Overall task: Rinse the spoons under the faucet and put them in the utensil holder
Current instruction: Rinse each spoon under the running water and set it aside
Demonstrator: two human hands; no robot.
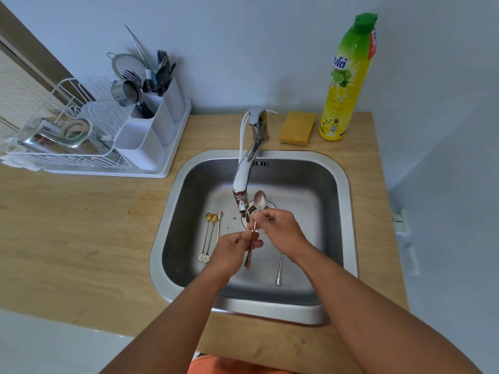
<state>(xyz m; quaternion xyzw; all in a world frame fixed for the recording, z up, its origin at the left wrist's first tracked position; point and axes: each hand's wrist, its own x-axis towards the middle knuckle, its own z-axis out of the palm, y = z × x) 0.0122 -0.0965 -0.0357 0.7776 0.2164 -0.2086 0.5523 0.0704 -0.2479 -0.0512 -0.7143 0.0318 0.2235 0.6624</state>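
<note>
A silver spoon [259,201] is held over the middle of a stainless steel sink [345,211], its bowl pointing up and away, just beside the spout of a chrome faucet [248,163]. The right hand [280,233] pinches its handle with curled fingers. The left hand [233,248] grips a second, copper-toned spoon [250,249], whose handle hangs down below the fingers. Whether water is running cannot be told. On the sink floor to the left lie three small spoons side by side: two gold spoons [209,233] with flower-shaped ends, and one slim silver spoon [218,225] just beside them. Another long silver spoon [279,271] lies on the sink floor partly under the right wrist. That makes six spoons in view. At the back left stands a white utensil holder [151,130] with several compartments, holding dark forks, spoons and other tools, fixed to a white dish rack [67,141] that carries metal containers and a glass jar. Behind the sink sit one yellow sponge [297,128] and one tall yellow dish soap bottle [348,79] with a green cap; its label shows limes and script too blurred to read. Everything rests on a light wooden surface [81,238] against pale blue-grey walls.
</note>
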